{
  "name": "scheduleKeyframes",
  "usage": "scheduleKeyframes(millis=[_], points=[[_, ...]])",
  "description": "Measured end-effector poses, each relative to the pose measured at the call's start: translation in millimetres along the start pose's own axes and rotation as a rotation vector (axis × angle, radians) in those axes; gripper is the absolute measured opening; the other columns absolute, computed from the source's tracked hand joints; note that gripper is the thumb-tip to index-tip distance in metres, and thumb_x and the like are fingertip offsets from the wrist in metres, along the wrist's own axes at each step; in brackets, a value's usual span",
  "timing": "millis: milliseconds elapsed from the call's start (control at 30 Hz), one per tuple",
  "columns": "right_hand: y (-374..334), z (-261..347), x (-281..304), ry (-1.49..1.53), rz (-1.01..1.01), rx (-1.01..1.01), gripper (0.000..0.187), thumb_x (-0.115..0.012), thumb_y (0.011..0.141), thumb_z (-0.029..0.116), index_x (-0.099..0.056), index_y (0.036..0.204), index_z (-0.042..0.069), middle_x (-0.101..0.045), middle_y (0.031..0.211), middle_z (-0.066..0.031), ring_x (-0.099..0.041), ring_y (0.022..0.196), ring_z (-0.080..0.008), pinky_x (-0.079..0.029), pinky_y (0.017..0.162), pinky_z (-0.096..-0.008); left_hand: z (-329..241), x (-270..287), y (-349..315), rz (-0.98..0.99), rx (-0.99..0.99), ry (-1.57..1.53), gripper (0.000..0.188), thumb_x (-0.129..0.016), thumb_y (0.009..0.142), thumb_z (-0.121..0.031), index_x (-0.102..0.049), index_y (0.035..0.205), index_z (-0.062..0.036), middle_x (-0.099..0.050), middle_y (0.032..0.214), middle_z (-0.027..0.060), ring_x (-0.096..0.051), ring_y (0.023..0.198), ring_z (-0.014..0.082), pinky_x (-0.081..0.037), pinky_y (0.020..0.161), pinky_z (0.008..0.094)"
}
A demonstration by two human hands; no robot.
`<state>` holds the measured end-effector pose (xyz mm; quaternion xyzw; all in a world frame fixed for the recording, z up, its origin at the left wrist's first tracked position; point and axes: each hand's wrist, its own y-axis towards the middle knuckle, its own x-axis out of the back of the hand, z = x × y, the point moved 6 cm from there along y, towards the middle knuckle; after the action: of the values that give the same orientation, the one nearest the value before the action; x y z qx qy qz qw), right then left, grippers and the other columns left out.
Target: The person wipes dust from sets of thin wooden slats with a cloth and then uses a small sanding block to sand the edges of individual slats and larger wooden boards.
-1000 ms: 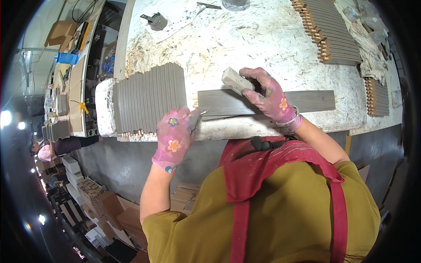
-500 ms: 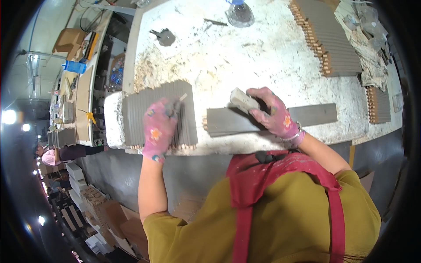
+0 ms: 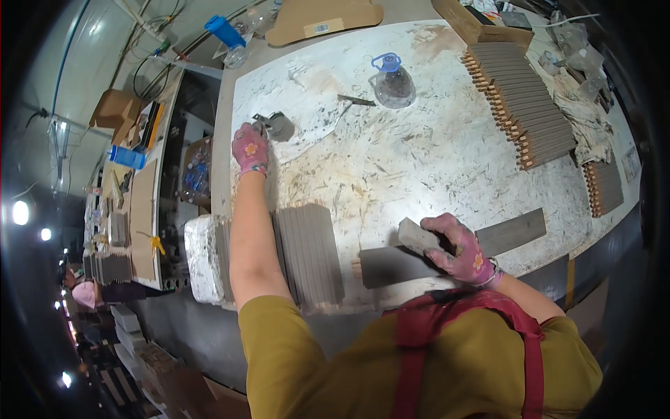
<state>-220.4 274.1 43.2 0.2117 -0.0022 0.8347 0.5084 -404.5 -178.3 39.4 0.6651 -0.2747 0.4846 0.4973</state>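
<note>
My left hand [image 3: 250, 148], in a pink flowered glove, reaches far across the table beside a dark grey, rounded patch or shallow dish [image 3: 282, 127] with a short handle-like part. Its fingers are curled; what they hold is hidden. My right hand [image 3: 464, 253], gloved alike, grips a pale grey block [image 3: 417, 236] between thumb and fingers. Beneath that block lies a flat grey board [image 3: 391, 269] with small wooden pegs at its left end. Under my left forearm stands a row of grey boards [image 3: 307, 255] packed side by side.
A white-wrapped block [image 3: 202, 258] flanks the row of boards. Farther off stand a clear jug [image 3: 395, 89] with a blue cap and a thin dark tool [image 3: 356, 100]. More pegged boards [image 3: 523, 105] lie at the right, near crumpled cloth [image 3: 583, 129]. Another person [image 3: 87, 295] is at far left.
My left hand has left the row of boards, where it held a small light stick, and reached forward to the dark grey item. My right hand still holds the block over the board.
</note>
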Motion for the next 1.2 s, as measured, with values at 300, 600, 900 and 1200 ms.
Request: scheduleKeyframes(millis=[300, 600, 900, 1200], points=[[0.4, -7.5, 1.2, 0.034, 0.02, -0.066, 0.05, -0.074, 0.079, 0.007, -0.056, 0.125, 0.008, -0.059, 0.104, -0.0097, -0.063, 0.086, -0.0226, -0.051, 0.076, -0.0321, -8.3, -14.5, 26.3, 0.036, -0.189, 0.008, 0.017, -0.062, 0.085, -0.019, -0.063, 0.092, -0.0034, -0.068, 0.09, 0.0174, -0.066, 0.091, 0.0362, -0.053, 0.079, 0.0455], [3.9, -1.1, -0.7, 0.003, 0.028, -0.012, 0.05, -0.074, 0.08, 0.008, -0.055, 0.126, 0.007, -0.059, 0.107, -0.0108, -0.063, 0.09, -0.024, -0.051, 0.079, -0.0324, 5.9, -30.7, 27.2, 0.144, -0.144, 0.091, 0.022, -0.061, 0.086, -0.022, -0.062, 0.098, -0.0041, -0.068, 0.095, 0.0188, -0.066, 0.094, 0.0361, -0.053, 0.081, 0.0463], [1.3, -4.0, 1.7, -0.005, 0.009, -0.023, 0.051, -0.073, 0.08, 0.008, -0.054, 0.127, 0.007, -0.059, 0.108, -0.0112, -0.063, 0.092, -0.0258, -0.05, 0.08, -0.0337, 13.0, -29.0, 38.4, 0.168, -0.133, -0.145, 0.026, -0.058, 0.092, -0.03, -0.068, 0.1, -0.0077, -0.068, 0.097, 0.0158, -0.063, 0.099, 0.0363, -0.051, 0.082, 0.0441], [-1.1, -4.3, 2.9, -0.011, 0.017, -0.031, 0.052, -0.073, 0.078, 0.006, -0.054, 0.126, 0.008, -0.06, 0.105, -0.0128, -0.063, 0.092, -0.0291, -0.051, 0.079, -0.0355, -20.6, -0.7, 24.8, 0.167, -0.224, 0.035, 0.021, -0.055, 0.09, -0.021, -0.065, 0.098, -0.0041, -0.068, 0.097, 0.019, -0.064, 0.098, 0.038, -0.051, 0.083, 0.0458]])
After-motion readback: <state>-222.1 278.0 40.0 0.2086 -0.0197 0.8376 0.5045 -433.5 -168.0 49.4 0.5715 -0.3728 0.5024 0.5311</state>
